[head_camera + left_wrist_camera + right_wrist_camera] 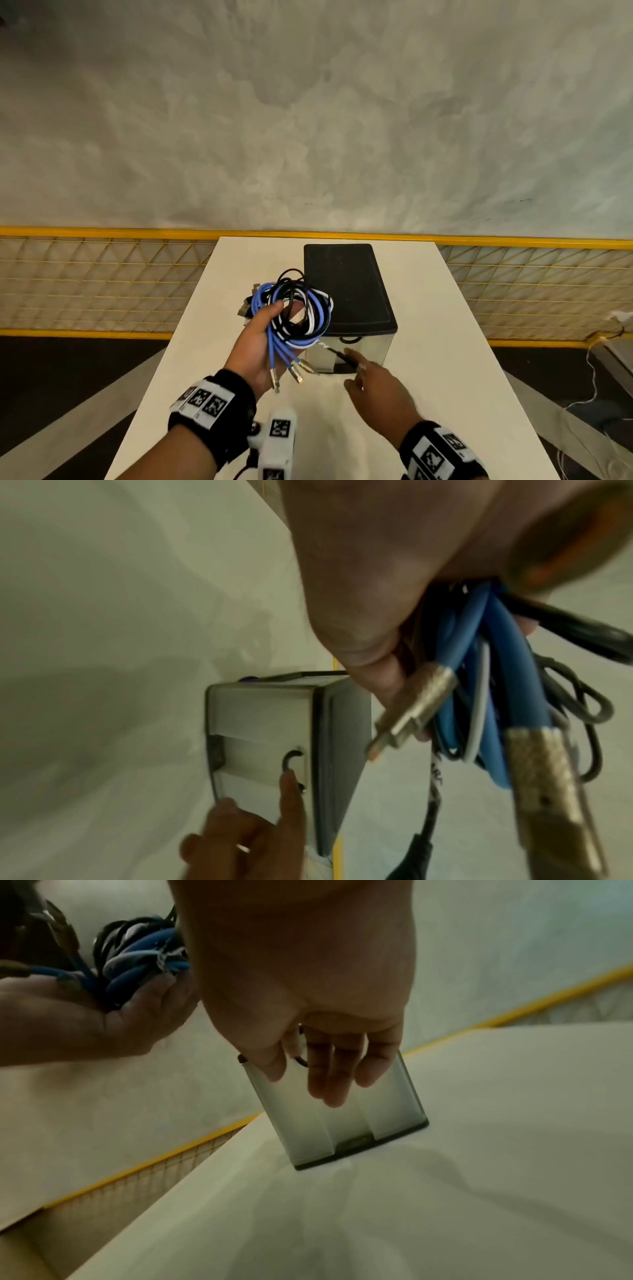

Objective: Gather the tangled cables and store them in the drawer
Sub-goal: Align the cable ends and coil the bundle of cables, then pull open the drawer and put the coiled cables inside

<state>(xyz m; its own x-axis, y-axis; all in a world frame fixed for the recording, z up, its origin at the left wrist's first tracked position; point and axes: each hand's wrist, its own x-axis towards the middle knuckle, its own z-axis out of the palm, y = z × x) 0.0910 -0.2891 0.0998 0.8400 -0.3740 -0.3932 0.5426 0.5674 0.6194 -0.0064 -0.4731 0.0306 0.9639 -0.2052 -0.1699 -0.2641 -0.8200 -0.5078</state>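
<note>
Two hands: recorded at the drawer box.
Left hand (260, 342): fingers curled round the cable bundle (294, 308), held above the table, just left of the drawer box.
Right hand (380, 390): fingers extended and loose, nothing gripped; forefinger tip laid at the loop handle (291, 761) on the box front.
Drawer box (349, 291): black-topped, drawer seen closed.
Table (445, 342): white, the box borne on it.

No legible text, brand or number appears; the wristbands (202, 401) at the lower frame carry black-and-white square coded markers, and faint print on a black cable (436, 775) is possibly lettering, too blurred to read.
</note>
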